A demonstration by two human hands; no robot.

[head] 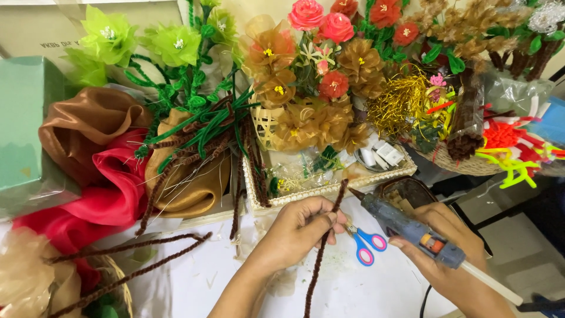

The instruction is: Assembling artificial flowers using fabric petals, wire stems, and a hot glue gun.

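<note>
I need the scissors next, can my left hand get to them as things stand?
Probably, once freed: the scissors lie uncovered just beside the left hand, but its fingers hold a brown stem.

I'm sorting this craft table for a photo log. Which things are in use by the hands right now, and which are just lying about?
In use:
- brown pipe cleaner, pinched in the left hand
- glue gun, gripped in the right hand

Lying about:
- blue and pink scissors
- red fabric
- green flowers
- gold tinsel
- loose brown pipe cleaners

The brown pipe cleaner [322, 247] and wicker basket [115, 277] run off the bottom edge
</note>
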